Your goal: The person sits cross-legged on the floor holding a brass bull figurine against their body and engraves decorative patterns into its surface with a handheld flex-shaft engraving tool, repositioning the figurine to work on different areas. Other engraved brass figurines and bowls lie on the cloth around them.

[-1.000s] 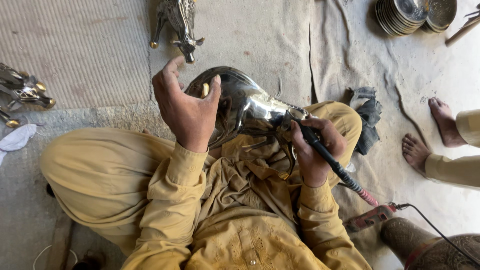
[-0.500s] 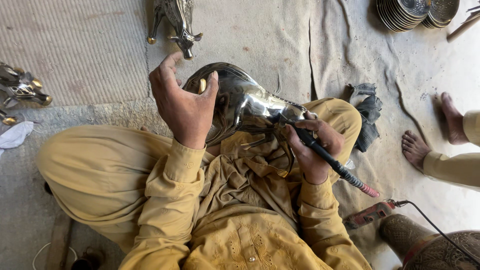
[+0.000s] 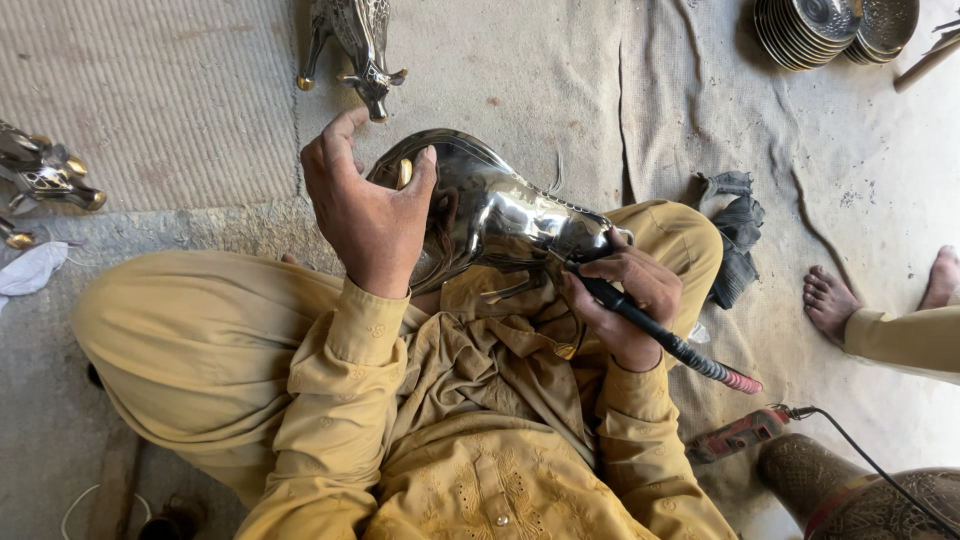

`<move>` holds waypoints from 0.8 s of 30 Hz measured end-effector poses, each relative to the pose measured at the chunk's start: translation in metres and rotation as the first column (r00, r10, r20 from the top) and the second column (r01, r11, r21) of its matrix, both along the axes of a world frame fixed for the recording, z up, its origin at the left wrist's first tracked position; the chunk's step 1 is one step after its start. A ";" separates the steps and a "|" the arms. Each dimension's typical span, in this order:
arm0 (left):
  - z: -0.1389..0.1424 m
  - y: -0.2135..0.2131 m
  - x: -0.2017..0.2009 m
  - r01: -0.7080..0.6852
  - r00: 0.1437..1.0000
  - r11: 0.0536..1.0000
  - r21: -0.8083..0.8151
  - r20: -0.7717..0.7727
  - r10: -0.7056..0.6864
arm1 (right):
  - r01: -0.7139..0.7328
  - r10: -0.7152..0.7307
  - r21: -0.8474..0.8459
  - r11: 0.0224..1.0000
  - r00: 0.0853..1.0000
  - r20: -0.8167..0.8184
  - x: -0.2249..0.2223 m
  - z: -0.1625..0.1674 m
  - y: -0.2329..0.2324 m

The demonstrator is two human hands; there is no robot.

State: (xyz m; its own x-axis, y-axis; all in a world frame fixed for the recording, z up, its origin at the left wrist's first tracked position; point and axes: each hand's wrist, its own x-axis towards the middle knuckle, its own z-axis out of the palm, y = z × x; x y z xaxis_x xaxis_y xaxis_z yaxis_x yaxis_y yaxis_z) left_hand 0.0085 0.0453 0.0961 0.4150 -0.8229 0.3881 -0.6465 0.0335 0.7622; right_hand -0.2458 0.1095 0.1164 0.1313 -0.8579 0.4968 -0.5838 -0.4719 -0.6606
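Note:
I sit cross-legged in mustard-yellow clothes with a shiny silver metal animal figure [image 3: 500, 215] resting in my lap. My left hand [image 3: 365, 210] grips the figure's rounded end, fingers curled over its top. My right hand [image 3: 625, 295] holds a black pen-like engraving tool [image 3: 665, 335] with a pink end, its tip pressed against the figure's side near the middle.
A finished metal animal figure [image 3: 358, 40] stands ahead on the mat, others [image 3: 45, 175] lie at the left. Stacked metal plates [image 3: 830, 30] sit at top right. Dark cloth [image 3: 735, 235] lies by my knee. Another person's bare feet [image 3: 850, 295] are at right, with an engraved vessel [image 3: 850, 495] and a red tool [image 3: 735, 435].
My view has shifted slightly; the hands and figure stay in nearly the same grip, with the right hand working the tool a little along the figure's side. The other person's feet moved slightly.

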 end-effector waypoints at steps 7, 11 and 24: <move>-0.002 -0.001 -0.001 -0.010 1.000 1.000 0.010 -0.002 0.010 | -0.121 0.121 0.002 0.993 0.992 -0.022 -0.006 -0.004 0.001; -0.001 0.000 -0.001 0.004 1.000 1.000 -0.004 -0.011 -0.004 | -0.060 0.064 -0.082 0.995 0.997 0.048 -0.008 -0.013 -0.003; 0.004 0.003 0.000 0.006 1.000 1.000 -0.024 0.007 -0.006 | 0.224 -0.234 0.089 0.970 0.965 0.122 0.004 -0.004 -0.004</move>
State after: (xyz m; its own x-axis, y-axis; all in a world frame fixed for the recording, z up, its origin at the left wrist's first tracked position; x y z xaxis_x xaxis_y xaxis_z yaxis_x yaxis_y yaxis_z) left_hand 0.0089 0.0484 0.1001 0.4070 -0.8159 0.4108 -0.6518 0.0557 0.7563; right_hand -0.2422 0.1056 0.1125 -0.1348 -0.8924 0.4306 -0.5769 -0.2826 -0.7664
